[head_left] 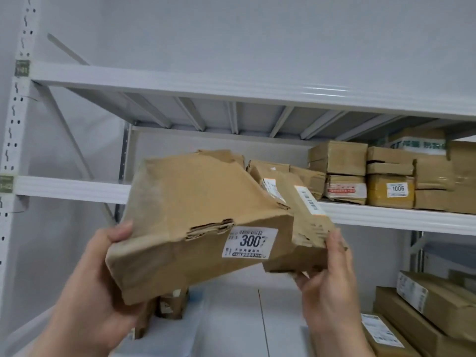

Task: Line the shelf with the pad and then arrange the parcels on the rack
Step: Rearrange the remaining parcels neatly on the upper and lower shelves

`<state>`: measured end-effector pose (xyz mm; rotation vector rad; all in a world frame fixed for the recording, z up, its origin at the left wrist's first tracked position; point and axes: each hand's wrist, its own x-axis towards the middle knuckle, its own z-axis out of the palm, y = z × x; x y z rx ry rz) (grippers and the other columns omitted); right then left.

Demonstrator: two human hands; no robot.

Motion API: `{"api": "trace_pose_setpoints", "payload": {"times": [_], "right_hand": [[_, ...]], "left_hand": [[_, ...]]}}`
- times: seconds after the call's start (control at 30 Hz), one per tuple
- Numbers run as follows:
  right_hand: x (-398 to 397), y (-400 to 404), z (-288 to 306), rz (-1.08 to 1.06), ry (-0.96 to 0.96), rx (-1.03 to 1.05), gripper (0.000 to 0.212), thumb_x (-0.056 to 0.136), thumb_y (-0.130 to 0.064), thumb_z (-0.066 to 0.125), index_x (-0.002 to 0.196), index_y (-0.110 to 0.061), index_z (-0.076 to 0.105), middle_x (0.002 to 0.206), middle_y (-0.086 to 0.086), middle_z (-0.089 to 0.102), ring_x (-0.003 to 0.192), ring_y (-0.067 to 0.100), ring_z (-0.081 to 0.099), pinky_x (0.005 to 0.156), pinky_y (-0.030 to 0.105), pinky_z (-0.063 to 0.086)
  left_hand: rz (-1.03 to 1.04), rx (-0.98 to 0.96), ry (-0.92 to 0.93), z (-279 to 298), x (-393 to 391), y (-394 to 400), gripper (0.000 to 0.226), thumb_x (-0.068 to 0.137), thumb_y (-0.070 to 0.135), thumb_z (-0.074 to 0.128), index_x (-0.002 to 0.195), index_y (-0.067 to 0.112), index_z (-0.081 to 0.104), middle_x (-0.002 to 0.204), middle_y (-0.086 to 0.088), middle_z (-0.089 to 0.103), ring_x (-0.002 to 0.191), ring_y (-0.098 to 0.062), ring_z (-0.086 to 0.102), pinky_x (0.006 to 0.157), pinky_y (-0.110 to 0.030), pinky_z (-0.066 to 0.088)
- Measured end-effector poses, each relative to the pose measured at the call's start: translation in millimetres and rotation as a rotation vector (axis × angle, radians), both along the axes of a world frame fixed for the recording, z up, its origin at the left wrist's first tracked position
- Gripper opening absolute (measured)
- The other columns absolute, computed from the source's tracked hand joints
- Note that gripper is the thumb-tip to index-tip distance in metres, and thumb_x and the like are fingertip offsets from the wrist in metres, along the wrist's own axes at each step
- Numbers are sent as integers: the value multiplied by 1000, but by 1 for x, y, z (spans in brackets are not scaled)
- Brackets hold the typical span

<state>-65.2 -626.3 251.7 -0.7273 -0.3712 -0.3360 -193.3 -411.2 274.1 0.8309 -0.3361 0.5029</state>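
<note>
A battered brown cardboard parcel [190,222] with a white label reading 300 is held up in front of the white rack, level with its middle shelf [386,217]. My left hand [87,292] grips the parcel's lower left corner. My right hand [327,292] holds its torn right end, where a second flap or smaller parcel [306,217] with a barcode strip overlaps. Behind it, several brown parcels [340,173] stand on the middle shelf, one labelled 1006 [391,191]. I cannot make out a pad on the shelf.
The top shelf [180,83] shows only its underside. The white upright post [15,140] stands at the left. Large brown boxes [417,318] fill the lower right. A small brown parcel [170,307] and a pale surface [231,318] lie below my hands.
</note>
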Motion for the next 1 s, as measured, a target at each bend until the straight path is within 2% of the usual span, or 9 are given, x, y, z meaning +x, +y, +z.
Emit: {"api": "trace_pose_setpoints", "payload": {"times": [0.07,0.2,0.33,0.47,0.57,0.67,0.8,0.87,1.0], "right_hand": [[13,-6,25,-22,-55,-21,41,77,-52,61,114,-36,60,110,-5,73,112,25,65,90,55,53],[41,-16,71,-130,-75,-58,34,90,-52,59,120,-35,57,106,-7,75,108,19,68,86,52,56],[66,-19,116,-149,-16,-44,40,88,-55,62,121,-33,57,115,-3,70,107,24,66,84,52,57],[93,-20,143,-145,61,-52,49,85,-60,64,122,-30,54,119,4,64,103,29,65,77,50,60],[117,-20,162,-162,110,-77,56,84,-60,66,126,-27,51,117,9,62,100,32,65,72,49,61],[142,-20,176,-165,150,-132,60,81,-57,71,126,-25,48,113,7,57,101,31,62,77,47,61],[173,-24,181,-159,147,-263,52,84,-34,75,127,-20,49,111,3,51,104,24,54,84,43,59],[188,-26,180,-243,140,-336,56,86,-26,73,134,-18,45,123,5,52,105,23,54,80,40,58],[210,-26,178,-656,184,-546,66,86,-34,71,141,-23,37,141,10,40,111,29,51,82,42,52]], "left_hand": [[17,73,-20,21,10,-3,24,53,37,67,61,18,80,76,-10,73,54,-20,69,47,-28,57],[34,147,-53,54,45,12,37,85,37,55,62,18,78,70,-7,72,53,-17,68,50,-24,54],[13,227,-66,91,77,25,23,88,39,52,84,22,67,73,-3,70,59,-15,65,58,-25,48],[-54,255,-64,119,106,27,21,89,36,46,94,24,64,71,5,66,56,-11,62,51,-19,45],[-65,267,-60,133,120,26,22,90,33,43,92,26,64,66,8,64,52,-8,60,46,-17,43],[-24,275,-45,141,130,25,21,88,34,44,86,27,65,65,9,63,52,-8,58,46,-16,42],[11,242,-19,145,142,25,23,85,35,47,79,26,68,69,8,64,54,-10,58,46,-16,42],[4,216,-8,148,147,23,20,84,33,49,82,26,68,73,7,64,59,-11,59,45,-16,44],[13,199,0,149,157,16,18,84,33,50,84,26,67,71,5,65,59,-12,60,44,-17,46]]}}
